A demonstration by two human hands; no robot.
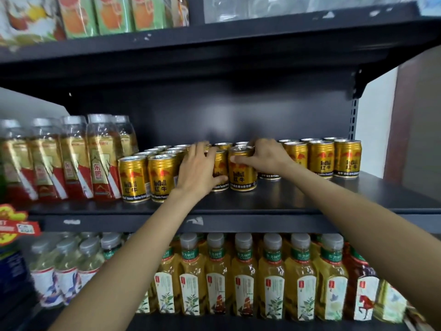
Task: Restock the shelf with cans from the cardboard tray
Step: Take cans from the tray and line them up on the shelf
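My right hand [265, 155] fingers wrap an upright gold can [243, 172]; left hand [199, 168] fingers clasp its neighbour can [220, 173]. Bare shelf [298, 194] lies in front.

The gold cans [243, 172] in mid-frame read "RedBull" with "红牛" beneath it. The red-and-gold bottles [101, 161] at left carry "东鹏". The tea bottles [243, 278] along the bottom show "东方树叶" on green neck bands.
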